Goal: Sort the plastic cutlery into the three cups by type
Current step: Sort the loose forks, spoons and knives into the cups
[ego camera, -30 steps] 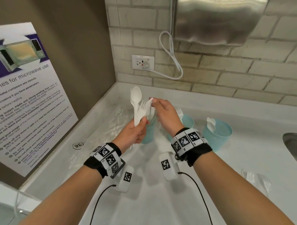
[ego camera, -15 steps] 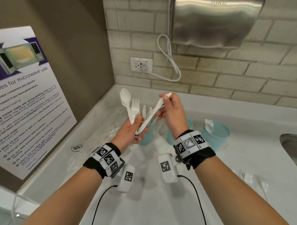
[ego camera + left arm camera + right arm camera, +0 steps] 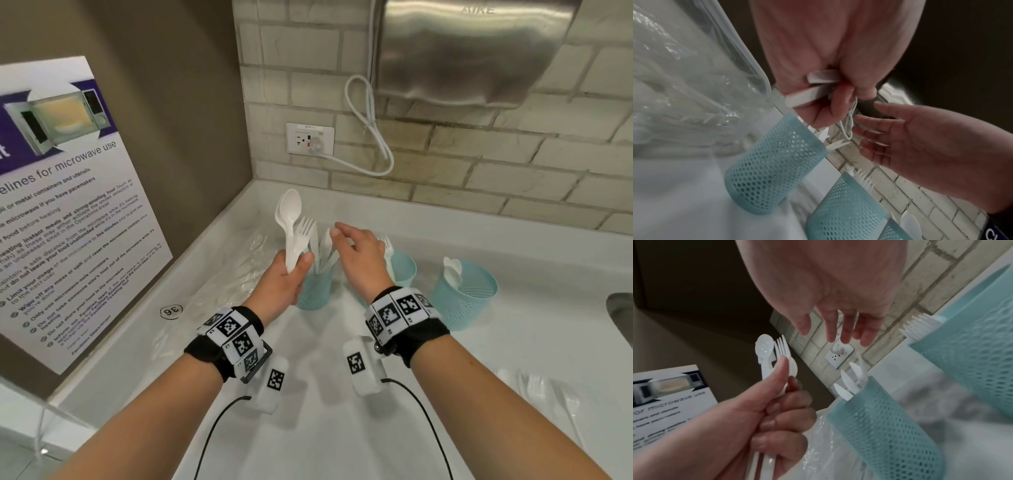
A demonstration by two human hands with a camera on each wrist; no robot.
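Note:
My left hand (image 3: 286,277) grips a bundle of white plastic cutlery (image 3: 293,229), two spoons and a fork, upright by the handles. In the right wrist view the spoons and fork (image 3: 774,352) stick up above its thumb. My right hand (image 3: 349,245) hovers open and empty over the left mesh cup (image 3: 313,293), which holds knives (image 3: 849,382). The middle cup (image 3: 406,272) holds forks and the right cup (image 3: 467,298) holds spoons. In the left wrist view the right hand's fingers (image 3: 869,129) are spread above the knife cup (image 3: 777,162).
A clear plastic bag (image 3: 236,274) with more cutlery lies left of the cups against the wall. Loose white cutlery (image 3: 548,394) lies on the counter (image 3: 325,428) at front right. A sink (image 3: 621,318) cuts in at the right edge. A hand dryer (image 3: 472,51) hangs above.
My right hand drew a knife out of the left hand's bundle, lowered it into the left cup and let go. It is now open above that cup. The left hand kept its grip.

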